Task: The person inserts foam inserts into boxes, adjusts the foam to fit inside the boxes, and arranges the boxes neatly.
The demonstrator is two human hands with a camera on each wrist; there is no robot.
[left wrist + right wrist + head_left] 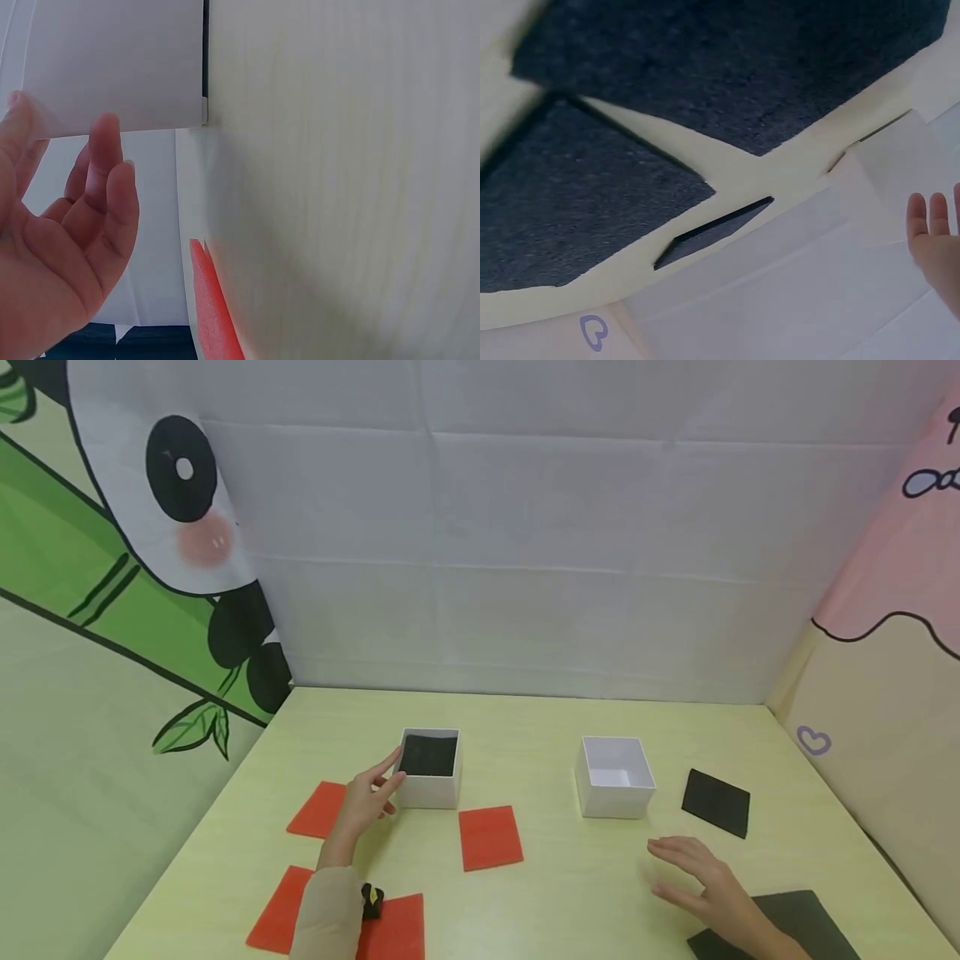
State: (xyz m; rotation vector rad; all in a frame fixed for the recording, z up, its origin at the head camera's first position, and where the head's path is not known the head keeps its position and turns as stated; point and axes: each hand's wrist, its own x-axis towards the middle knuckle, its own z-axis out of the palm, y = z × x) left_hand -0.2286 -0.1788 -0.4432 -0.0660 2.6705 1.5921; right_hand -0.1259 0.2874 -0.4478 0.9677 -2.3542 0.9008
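My left hand (pixel 363 806) touches the left corner of a white box (pixel 427 792), its index finger at the left rim and thumb at the front corner. In the left wrist view the other fingers curl loosely below the box's wall (pixel 112 60). A black felt-like square (pixel 429 755) lies inside that box. My right hand (pixel 708 887) hovers with fingers extended and holds nothing, in front of a second white box (pixel 617 802) with no sheet visible in it. Near it lie black squares (pixel 716 803), with more black pieces (pixel 810 918) partly hidden under the hand and forearm.
Several red squares lie on the left and middle of the pale table: one between the boxes and the front (pixel 491 838), others by the left forearm (pixel 318 810). A black-and-yellow item (pixel 372 902) sits at the left wrist. White cloth (pixel 525 568) stands behind; printed cloths flank it.
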